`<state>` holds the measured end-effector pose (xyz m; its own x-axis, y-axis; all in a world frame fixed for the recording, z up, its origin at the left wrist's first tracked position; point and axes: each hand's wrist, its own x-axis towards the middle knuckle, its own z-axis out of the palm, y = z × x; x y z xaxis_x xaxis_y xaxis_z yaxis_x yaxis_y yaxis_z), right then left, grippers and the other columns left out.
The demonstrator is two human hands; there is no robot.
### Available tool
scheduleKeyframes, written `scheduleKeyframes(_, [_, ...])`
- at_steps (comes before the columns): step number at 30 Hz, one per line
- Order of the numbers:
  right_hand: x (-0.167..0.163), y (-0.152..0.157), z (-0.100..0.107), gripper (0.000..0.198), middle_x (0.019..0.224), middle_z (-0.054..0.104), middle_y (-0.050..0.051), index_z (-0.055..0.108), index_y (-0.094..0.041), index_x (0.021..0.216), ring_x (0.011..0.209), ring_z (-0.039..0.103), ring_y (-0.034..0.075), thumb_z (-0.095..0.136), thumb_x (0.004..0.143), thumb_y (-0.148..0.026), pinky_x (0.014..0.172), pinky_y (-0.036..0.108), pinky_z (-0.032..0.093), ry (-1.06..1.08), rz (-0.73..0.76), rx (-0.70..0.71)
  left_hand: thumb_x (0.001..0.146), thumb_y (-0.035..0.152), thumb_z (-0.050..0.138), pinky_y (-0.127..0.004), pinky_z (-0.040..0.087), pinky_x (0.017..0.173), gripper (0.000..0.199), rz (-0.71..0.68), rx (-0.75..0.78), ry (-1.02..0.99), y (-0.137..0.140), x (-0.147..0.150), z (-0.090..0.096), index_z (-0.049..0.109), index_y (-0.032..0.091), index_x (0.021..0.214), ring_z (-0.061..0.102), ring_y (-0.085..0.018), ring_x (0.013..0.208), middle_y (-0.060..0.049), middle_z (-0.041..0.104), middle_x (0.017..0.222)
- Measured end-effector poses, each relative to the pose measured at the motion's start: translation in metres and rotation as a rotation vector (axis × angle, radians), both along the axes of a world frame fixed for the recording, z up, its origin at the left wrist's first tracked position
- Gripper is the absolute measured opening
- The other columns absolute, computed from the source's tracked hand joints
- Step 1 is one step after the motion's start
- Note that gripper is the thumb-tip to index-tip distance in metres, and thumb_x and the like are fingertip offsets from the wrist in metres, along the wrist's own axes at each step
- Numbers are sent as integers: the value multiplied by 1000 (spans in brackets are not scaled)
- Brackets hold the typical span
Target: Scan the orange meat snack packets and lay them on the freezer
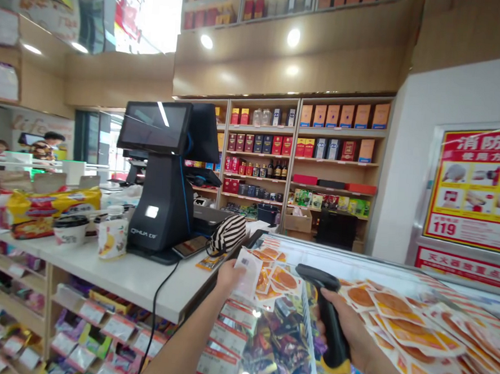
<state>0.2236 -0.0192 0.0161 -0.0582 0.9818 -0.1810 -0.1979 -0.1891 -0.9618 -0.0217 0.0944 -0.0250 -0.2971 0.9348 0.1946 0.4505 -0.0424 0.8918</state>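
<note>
My left hand [229, 277] is closed on a flat white packet [247, 272], pinching its left edge; a small barcode shows on its upper part. Several similar packets with round orange-brown pictures [284, 278] lie just beyond it. My right hand [349, 324] is wrapped round the grip of a black and yellow barcode scanner [331, 316]. The scanner's head points left toward the white packet, with a gap between them. Both hands are above a glass-topped display chest [280, 239], in which many colourful wrapped goods show.
A larger pile of orange-pictured packets [410, 332] spreads at the right. On the white counter [171, 286] stand a checkout terminal [159, 204], a striped pouch [229, 235], cups [70, 229] and a yellow snack bag [54, 206]. A black cable [154, 311] hangs down the counter front.
</note>
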Motion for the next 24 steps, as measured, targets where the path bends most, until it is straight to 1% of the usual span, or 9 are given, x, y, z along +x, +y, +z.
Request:
scheduleKeyframes(2, [-6,-1,4,38,36,49,0,50,-14,52,29,43,8,46,68,-48,32,20,35,-20,31,-5,66,13,49,-22,44,57,26,-68,36,-71,6,5,6,60,12,89,60,-15,67,-4,66,75])
scheduleKeyframes(4, [-11,0,7,40,36,50,0,52,-13,53,30,44,8,45,68,-50,33,20,36,-39,44,2,66,12,48,-21,44,56,26,-116,69,-116,12,12,12,60,11,90,59,-14,66,-4,65,75])
scheduleKeyframes(11, [-13,0,7,37,38,50,-1,53,-14,59,32,45,8,44,69,-49,34,19,37,16,130,61,63,13,51,-19,41,52,21,-143,125,-151,21,43,23,64,13,79,57,-13,61,-1,64,67])
scheduleKeyframes(15, [-7,0,8,36,39,51,-1,51,-14,57,30,44,8,45,69,-46,33,20,36,36,115,79,62,11,50,-20,41,51,20,-168,121,-151,24,51,26,64,13,77,56,-13,58,-1,63,63])
scheduleKeyframes(19, [16,-1,13,35,37,50,-1,49,-14,56,30,43,8,45,69,-46,32,20,36,28,26,67,66,11,46,-21,42,53,25,-201,131,-158,28,66,30,62,12,85,57,-14,60,-2,64,66])
scheduleKeyframes(21, [37,-2,15,34,37,50,-1,49,-15,55,31,44,8,46,69,-45,32,20,36,21,-45,70,68,11,44,-21,43,55,27,-224,141,-159,30,80,31,61,13,89,58,-14,63,-2,64,68])
scheduleKeyframes(24, [80,-6,19,29,39,51,-1,48,-15,56,31,44,8,48,69,-41,33,20,37,36,-177,101,67,9,43,-22,43,59,28,-272,156,-140,31,114,34,62,14,88,58,-15,68,-2,65,71])
